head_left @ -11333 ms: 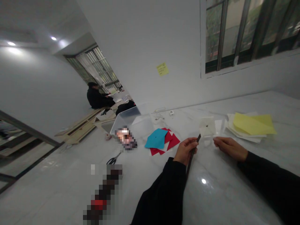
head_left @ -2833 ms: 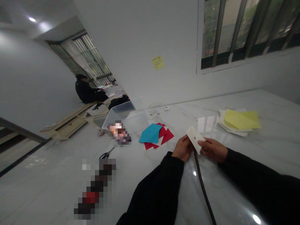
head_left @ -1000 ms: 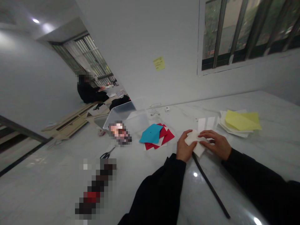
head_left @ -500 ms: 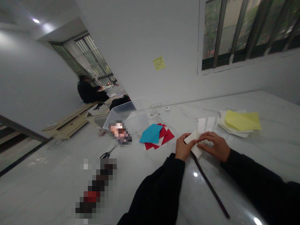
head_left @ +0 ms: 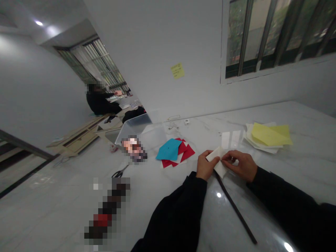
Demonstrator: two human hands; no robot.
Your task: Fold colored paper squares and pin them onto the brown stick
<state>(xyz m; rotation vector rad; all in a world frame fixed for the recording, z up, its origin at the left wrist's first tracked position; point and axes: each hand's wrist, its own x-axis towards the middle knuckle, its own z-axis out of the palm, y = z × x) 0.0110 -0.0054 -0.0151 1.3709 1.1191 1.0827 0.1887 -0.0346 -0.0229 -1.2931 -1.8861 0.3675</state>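
My left hand point(head_left: 206, 166) is closed on a piece of folded cream-white paper point(head_left: 221, 170), its thumb pressed on the paper's face. At the paper's middle, close to that thumb, the fingertips of my right hand point(head_left: 241, 163) are pinched together. Whatever they may hold is too small to make out. A thin dark stick point(head_left: 236, 208) runs from under the paper down the white table towards me; its upper end is hidden by the paper and my left hand.
Left of my hands lie blue paper point(head_left: 169, 148) and red paper point(head_left: 189, 150). At the right is a pile with yellow paper point(head_left: 273, 134) on top. Scissors point(head_left: 119, 173) lie at left, below a clear plastic bin point(head_left: 136, 122). A person point(head_left: 99, 101) sits far back.
My right fingers have drawn together into a tighter pinch at the paper's middle. My left hand, the paper and the stick stay nearly still. The distant person's hand has risen.
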